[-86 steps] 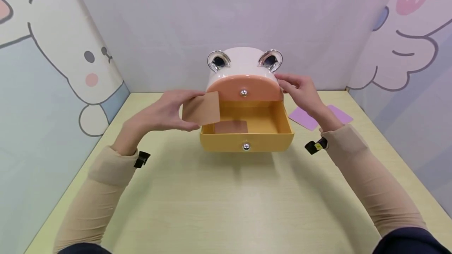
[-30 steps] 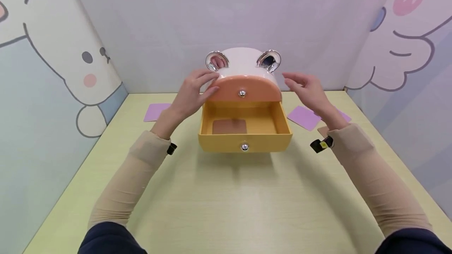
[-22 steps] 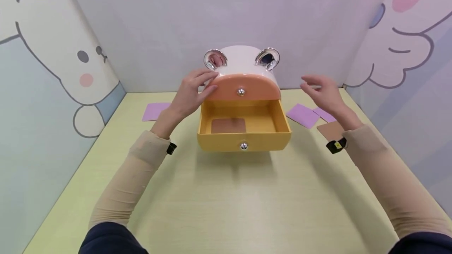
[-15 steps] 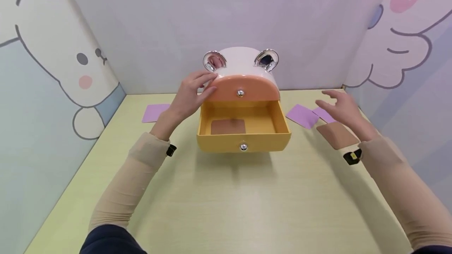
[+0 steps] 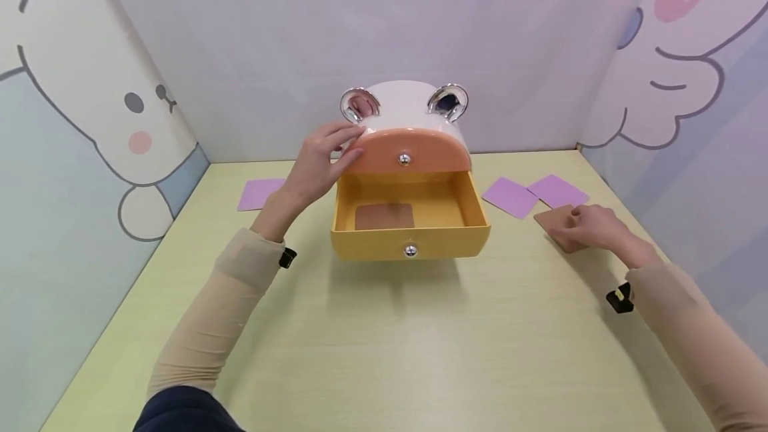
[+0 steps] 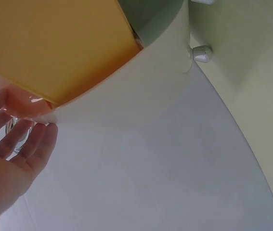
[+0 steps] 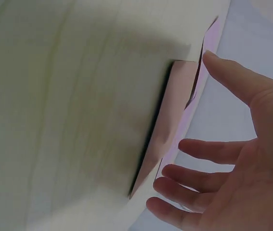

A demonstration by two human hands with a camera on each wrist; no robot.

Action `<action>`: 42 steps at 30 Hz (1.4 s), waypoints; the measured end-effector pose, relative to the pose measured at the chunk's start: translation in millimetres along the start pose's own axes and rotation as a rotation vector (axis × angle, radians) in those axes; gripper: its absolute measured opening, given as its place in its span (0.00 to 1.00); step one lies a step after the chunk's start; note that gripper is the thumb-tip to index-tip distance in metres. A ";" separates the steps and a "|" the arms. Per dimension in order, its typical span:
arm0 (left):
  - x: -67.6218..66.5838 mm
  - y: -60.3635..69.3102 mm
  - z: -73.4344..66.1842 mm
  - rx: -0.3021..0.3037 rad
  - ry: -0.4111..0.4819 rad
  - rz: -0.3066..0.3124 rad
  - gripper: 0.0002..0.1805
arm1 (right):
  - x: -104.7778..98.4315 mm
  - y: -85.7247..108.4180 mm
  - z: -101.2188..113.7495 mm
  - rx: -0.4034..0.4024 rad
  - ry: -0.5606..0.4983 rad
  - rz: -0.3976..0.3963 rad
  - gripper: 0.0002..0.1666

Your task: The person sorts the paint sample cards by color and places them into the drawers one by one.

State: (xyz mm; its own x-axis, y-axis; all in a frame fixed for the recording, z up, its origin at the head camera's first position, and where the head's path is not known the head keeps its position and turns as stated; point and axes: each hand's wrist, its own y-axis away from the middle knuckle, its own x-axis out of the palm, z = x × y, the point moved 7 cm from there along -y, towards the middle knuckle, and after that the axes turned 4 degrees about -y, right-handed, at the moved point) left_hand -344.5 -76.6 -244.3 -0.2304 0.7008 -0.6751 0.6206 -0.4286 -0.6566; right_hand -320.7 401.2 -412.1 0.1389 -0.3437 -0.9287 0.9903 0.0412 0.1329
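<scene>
In the head view my left hand [image 5: 318, 159] rests on the left side of a white, frog-like drawer cabinet [image 5: 405, 104], its thumb near the orange upper drawer [image 5: 420, 151]. The fingertips touch the cabinet's edge in the left wrist view. Below, the yellow lower drawer [image 5: 372, 245] is pulled out, with a brown card [image 5: 384, 216] lying inside it. At the right my right hand [image 5: 594, 225] is over another brown card [image 5: 549, 219] on the table. The right wrist view shows that hand's thumb and fingers spread beside the card [image 7: 167, 110].
Two purple cards, one nearer the cabinet [image 5: 510, 197] and one behind the brown card [image 5: 558, 191], lie on the right. A further purple card [image 5: 259, 193] lies behind my left arm. Printed walls border the table [image 5: 384, 345].
First my left hand held a brown card by the drawer; it now rests on the cabinet. My right hand has left the cabinet's right side and come down to the brown card at right.
</scene>
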 end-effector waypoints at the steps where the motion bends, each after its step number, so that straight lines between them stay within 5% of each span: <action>1: -0.1 0.1 0.1 0.001 0.001 0.000 0.19 | 2.1 0.0 -1.1 0.007 0.005 0.008 0.41; 15: -0.2 0.9 -1.7 -0.006 0.005 0.013 0.19 | 5.9 3.8 1.8 0.065 0.014 0.050 0.43; 27: -1.9 0.9 -2.5 -0.023 0.007 0.020 0.19 | 0.8 -0.4 3.8 0.043 0.025 0.023 0.36; 42: -2.1 1.2 -2.4 -0.026 0.008 0.021 0.20 | -3.2 -14.8 2.4 0.003 0.156 0.061 0.45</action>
State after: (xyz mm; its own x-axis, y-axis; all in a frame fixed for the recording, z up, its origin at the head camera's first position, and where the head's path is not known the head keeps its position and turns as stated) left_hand -341.5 -77.2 -242.8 -0.2107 0.6963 -0.6861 0.6443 -0.4289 -0.6332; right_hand -335.8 399.5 -410.3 0.1984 -0.1904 -0.9614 0.9800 0.0542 0.1915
